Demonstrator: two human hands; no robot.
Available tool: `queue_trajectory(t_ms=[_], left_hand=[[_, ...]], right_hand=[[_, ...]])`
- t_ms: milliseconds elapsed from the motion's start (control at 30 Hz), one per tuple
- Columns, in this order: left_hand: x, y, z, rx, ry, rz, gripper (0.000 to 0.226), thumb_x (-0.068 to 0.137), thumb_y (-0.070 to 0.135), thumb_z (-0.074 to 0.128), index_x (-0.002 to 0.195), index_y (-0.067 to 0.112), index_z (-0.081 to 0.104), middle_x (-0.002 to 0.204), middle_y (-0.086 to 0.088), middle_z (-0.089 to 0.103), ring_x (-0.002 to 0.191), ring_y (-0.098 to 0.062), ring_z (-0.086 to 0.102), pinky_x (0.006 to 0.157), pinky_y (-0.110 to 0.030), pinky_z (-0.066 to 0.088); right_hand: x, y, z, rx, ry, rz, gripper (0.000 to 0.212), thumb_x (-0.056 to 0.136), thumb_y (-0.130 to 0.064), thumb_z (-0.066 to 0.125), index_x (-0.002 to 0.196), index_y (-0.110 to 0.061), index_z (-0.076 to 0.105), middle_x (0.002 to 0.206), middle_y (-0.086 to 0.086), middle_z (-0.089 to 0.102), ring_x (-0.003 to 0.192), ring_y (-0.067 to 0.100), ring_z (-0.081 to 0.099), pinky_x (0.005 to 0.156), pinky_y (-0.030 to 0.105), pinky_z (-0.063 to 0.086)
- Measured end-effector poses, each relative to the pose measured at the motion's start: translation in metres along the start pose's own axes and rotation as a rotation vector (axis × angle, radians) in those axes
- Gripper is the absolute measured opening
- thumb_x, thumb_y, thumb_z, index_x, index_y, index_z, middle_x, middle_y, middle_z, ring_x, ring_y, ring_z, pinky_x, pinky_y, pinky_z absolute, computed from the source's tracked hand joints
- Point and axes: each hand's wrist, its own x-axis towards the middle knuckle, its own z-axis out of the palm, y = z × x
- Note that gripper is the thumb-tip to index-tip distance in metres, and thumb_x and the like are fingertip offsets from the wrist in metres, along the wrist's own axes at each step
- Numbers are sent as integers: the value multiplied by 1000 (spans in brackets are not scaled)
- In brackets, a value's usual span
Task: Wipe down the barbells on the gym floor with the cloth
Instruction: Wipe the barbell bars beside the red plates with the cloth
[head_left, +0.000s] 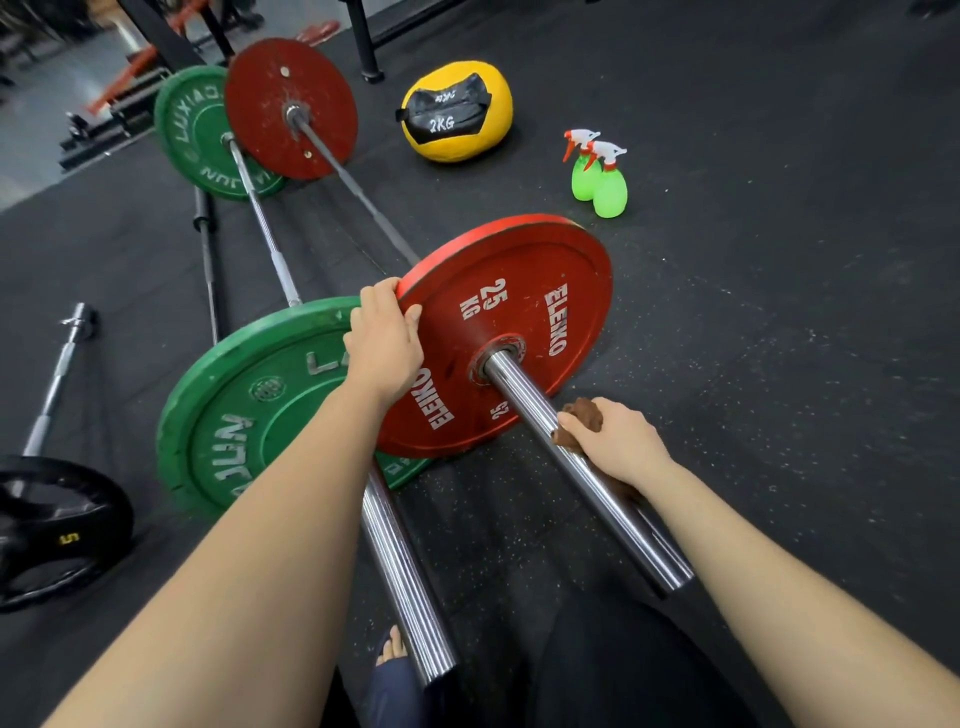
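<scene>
Barbells (363, 197) lie side by side on the black speckled rubber floor (753, 364) — a steel bar with red disc plates (332, 158) and, just beside it on the left, a steel bar with green disc plates (260, 214). The step in hand looks to be wiping the near chrome sleeve (634, 525) of the red-plated bar. The right hand (618, 441) is curled round a crumpled brown cloth (582, 413) and presses it against the sleeve's right flank, a little way out from the near red 25 kg bumper plate (509, 312). The left hand (387, 332) grasps that plate's upper rim, fingers curled over the edge. To do this well, I would judge, the cloth should wrap the tube rather than ride one side — the underside and the far flank are easily missed. It should then travel in long strokes from the plate out to the open end. The left hand's hold matters: a loaded bar probably rolls readily on rubber, so steadying the plate gives the cloth something firm to rub against. Two green plastic spray bottles with white and orange triggers (602, 176) stand well apart to the right, should the cloth need wetting.
</scene>
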Motion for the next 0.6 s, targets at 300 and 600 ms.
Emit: queue_trajectory(t_ms=[300, 600], left_hand=[[-17, 11, 5, 24, 30, 21, 40, 108, 28, 44, 142, 9, 42, 138, -16, 45, 122, -39, 45, 101, -55, 36], [-21, 16, 4, 29, 8, 7, 42, 108, 30, 43, 144, 8, 40, 141, -17, 43, 126, -40, 43, 103, -54, 33]], right_hand=[[-63, 48, -2, 124, 87, 67, 45, 92, -71, 48, 90, -28, 60, 89, -7, 67, 82, 13, 61, 80, 39, 52], [-64, 43, -3, 128, 125, 42, 40, 93, -68, 49, 91, -29, 59, 87, -10, 65, 78, 8, 57, 73, 34, 45]])
